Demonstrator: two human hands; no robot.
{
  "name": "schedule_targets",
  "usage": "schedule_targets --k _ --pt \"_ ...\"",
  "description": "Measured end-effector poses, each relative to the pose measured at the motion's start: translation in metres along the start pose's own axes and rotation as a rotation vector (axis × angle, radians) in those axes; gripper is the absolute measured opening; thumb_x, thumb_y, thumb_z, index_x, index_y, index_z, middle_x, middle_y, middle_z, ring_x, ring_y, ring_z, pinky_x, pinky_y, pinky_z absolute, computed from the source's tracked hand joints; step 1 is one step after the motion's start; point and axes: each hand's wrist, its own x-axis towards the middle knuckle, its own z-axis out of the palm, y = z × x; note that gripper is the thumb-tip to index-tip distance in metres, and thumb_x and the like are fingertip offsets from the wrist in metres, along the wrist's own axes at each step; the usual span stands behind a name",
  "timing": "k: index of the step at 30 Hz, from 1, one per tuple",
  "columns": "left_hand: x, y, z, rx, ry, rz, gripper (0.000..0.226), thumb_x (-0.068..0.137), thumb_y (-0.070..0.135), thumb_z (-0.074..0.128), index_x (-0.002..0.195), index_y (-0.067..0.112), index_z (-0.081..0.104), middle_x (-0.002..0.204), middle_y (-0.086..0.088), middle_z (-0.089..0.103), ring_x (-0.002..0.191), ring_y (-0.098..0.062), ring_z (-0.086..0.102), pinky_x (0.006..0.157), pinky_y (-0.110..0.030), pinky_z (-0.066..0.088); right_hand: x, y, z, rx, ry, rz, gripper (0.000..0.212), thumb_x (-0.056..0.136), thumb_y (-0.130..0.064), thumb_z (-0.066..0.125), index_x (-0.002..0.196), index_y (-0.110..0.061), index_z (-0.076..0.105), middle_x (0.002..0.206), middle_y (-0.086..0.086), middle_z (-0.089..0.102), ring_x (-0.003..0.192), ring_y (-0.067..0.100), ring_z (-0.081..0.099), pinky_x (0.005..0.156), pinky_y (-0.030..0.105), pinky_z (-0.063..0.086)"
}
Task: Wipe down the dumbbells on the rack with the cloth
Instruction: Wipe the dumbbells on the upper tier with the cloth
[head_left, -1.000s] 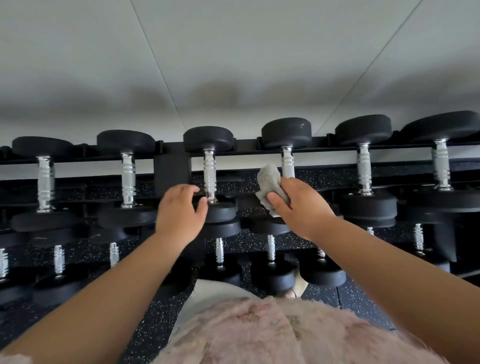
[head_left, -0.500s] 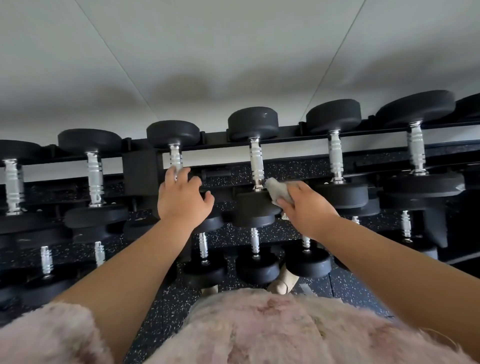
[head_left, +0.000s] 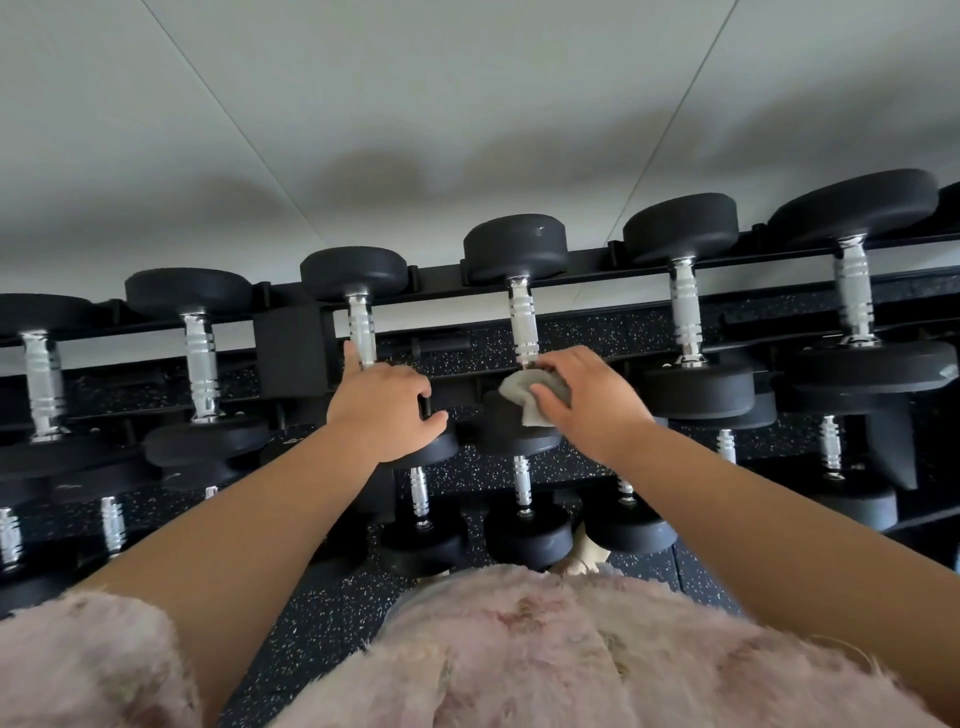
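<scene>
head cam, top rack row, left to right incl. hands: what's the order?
first dumbbell → second dumbbell → black rack post → left hand on third dumbbell → cloth gripped by right hand, on fourth dumbbell near head → fifth dumbbell → sixth dumbbell

Right hand (head_left: 587, 410) presses cloth (head_left: 519, 392) onto dumbbell (head_left: 523, 322)
</scene>
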Motion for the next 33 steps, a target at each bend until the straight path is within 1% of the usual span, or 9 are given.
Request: schedule_targets --k 3,5,7,10,15,20,24,30,33 --pt "0.001 -0.002 -0.003 -0.139 0.039 -0.059 0.056 0.089 0.079 0.036 0.115 0.042 0.07 0.104 0.019 0.072 0.101 -0.012 0.067 0.13 -0.061 0.001 0.001 0.018 -0.01 0.243 0.021 0.291 0.029 0.102 -0.043 0.053 0.126 -0.027 0.06 0.104 -0.007 0.066 0.083 0.008 0.064 0.062 0.024 0.05" --pt "0.002 -0.002 -0.002 -0.143 0.03 -0.077 0.052 0.09 0.077 0.041 0.115 0.042 0.07 0.1 0.018 0.073 0.102 -0.012 0.067 0.131 -0.059 0.001 0.0 0.022 -0.009 0.267 0.021 0.385 0.024 0.105 -0.04 0.047 0.116 -0.024 0.061 0.095 -0.003 0.067 0.078 0.013 0.065 0.057 0.027 0.047" --pt "0.005 -0.001 0.002 -0.108 0.03 -0.091 0.051 0.089 0.078 0.041 0.11 0.042 0.071 0.092 0.018 0.071 0.098 -0.012 0.066 0.131 -0.059 0.005 -0.003 0.015 -0.004 0.206 0.072 0.306 0.022 0.108 -0.035 0.042 0.105 -0.02 0.058 0.1 0.0 0.064 0.081 0.015 0.062 0.062 0.028 0.044" --pt "0.006 -0.001 0.007 -0.079 0.054 -0.105 0.055 0.084 0.079 0.037 0.104 0.041 0.071 0.083 0.019 0.068 0.09 -0.011 0.066 0.13 -0.059 0.011 -0.007 -0.009 0.007 0.059 0.119 0.029 0.027 0.109 -0.033 0.04 0.114 -0.016 0.061 0.112 -0.002 0.058 0.096 0.011 0.057 0.085 0.026 0.048" --pt "0.007 -0.004 0.013 -0.09 0.124 -0.107 0.055 0.081 0.077 0.035 0.098 0.04 0.072 0.08 0.018 0.07 0.084 -0.009 0.066 0.13 -0.058 0.013 -0.002 -0.015 0.027 -0.145 0.126 -0.387 0.028 0.098 -0.041 0.057 0.116 -0.021 0.066 0.118 -0.004 0.059 0.11 0.018 0.055 0.105 0.04 0.045" --pt "0.007 -0.005 0.015 -0.102 0.131 -0.135 0.052 0.08 0.077 0.035 0.093 0.04 0.071 0.074 0.018 0.069 0.078 -0.008 0.065 0.131 -0.055 0.013 -0.003 0.017 0.006 0.039 0.047 -0.199 0.049 0.092 -0.059 0.065 0.131 -0.034 0.053 0.127 -0.014 0.053 0.103 0.008 0.058 0.089 0.028 0.054" --pt "0.007 -0.001 0.011 -0.085 0.125 -0.156 0.038 0.088 0.071 0.048 0.095 0.04 0.07 0.077 0.018 0.07 0.08 -0.01 0.065 0.131 -0.051 0.017 -0.011 0.036 -0.001 0.173 -0.003 -0.063 0.062 0.086 -0.063 0.069 0.137 -0.039 0.045 0.128 -0.013 0.051 0.104 0.01 0.059 0.088 0.033 0.058" --pt "0.009 -0.002 0.015 -0.076 0.134 -0.186 0.032 0.091 0.067 0.053 0.096 0.04 0.069 0.077 0.016 0.07 0.082 -0.011 0.064 0.126 -0.051 0.03 -0.016 0.017 0.019 -0.111 0.078 -0.364 0.063 0.092 -0.053 0.066 0.144 -0.025 0.045 0.151 -0.004 0.038 0.141 0.019 0.038 0.115 0.04 0.04" --pt "0.009 -0.001 0.016 -0.067 0.135 -0.189 0.033 0.091 0.067 0.052 0.096 0.04 0.069 0.073 0.015 0.07 0.08 -0.01 0.062 0.121 -0.049 0.036 -0.014 0.014 0.026 -0.238 0.117 -0.527 0.06 0.088 -0.05 0.072 0.138 -0.02 0.055 0.149 0.002 0.041 0.144 0.025 0.037 0.114 0.045 0.042"
